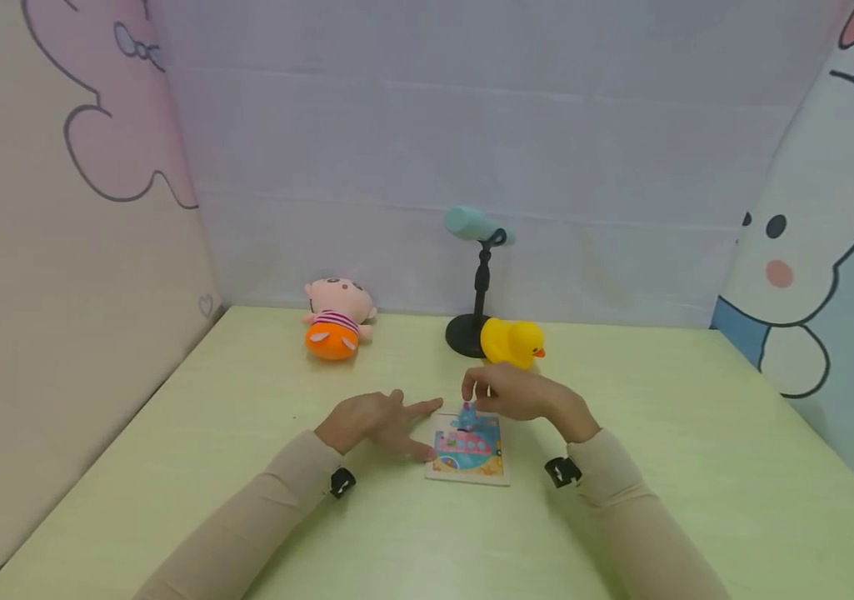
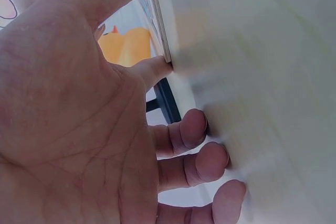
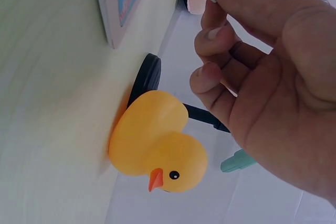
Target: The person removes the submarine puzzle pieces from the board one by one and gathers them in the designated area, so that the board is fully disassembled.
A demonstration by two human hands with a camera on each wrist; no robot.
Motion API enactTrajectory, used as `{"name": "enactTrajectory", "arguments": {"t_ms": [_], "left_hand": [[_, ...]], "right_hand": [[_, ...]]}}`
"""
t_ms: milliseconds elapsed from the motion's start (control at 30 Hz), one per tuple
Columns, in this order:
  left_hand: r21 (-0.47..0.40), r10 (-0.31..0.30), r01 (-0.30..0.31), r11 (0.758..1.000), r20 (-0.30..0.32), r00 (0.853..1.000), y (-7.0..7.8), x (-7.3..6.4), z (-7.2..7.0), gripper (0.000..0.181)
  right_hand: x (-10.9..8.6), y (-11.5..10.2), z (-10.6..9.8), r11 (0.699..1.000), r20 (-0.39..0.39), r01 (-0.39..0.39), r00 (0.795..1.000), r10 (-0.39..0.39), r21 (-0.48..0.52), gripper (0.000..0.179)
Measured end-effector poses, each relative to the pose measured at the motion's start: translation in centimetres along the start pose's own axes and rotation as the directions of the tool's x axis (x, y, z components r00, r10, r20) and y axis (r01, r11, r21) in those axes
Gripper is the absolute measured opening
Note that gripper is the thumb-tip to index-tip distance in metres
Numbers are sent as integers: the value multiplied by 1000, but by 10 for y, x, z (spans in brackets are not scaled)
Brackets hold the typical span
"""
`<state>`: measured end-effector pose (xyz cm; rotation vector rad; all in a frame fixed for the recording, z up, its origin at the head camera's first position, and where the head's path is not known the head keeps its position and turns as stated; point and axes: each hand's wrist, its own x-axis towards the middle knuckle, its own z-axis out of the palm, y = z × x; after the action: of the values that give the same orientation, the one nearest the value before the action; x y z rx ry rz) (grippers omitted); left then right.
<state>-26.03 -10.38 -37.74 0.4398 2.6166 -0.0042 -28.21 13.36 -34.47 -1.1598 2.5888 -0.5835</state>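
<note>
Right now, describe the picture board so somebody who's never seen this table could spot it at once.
On the pale green table, find the yellow duck by the black stand. Nearer the person, beside the left hand, lies the picture board. Its flat, four-cornered shape and pink-and-blue picture set it apart from the rounded duck.
</note>
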Motion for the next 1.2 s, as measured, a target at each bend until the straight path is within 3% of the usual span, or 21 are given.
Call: {"name": "enactTrajectory", "arguments": {"t_ms": [467,667,1200], "left_hand": [[-19,19,-19,1000,2,1000,2,-4,-5,88],[-12,33,-33,999,0,999,1,-4,-3,88],[-26,38,-38,999,-2,999,0,-4,-3,88]], "right_hand": [[-18,21,-19,994,96,-105,990,102,36,6],[-20,36,-17,983,147,-173,976,163,57,6],[-27,57,-14,967,177,-235,960,215,96,8]]}}
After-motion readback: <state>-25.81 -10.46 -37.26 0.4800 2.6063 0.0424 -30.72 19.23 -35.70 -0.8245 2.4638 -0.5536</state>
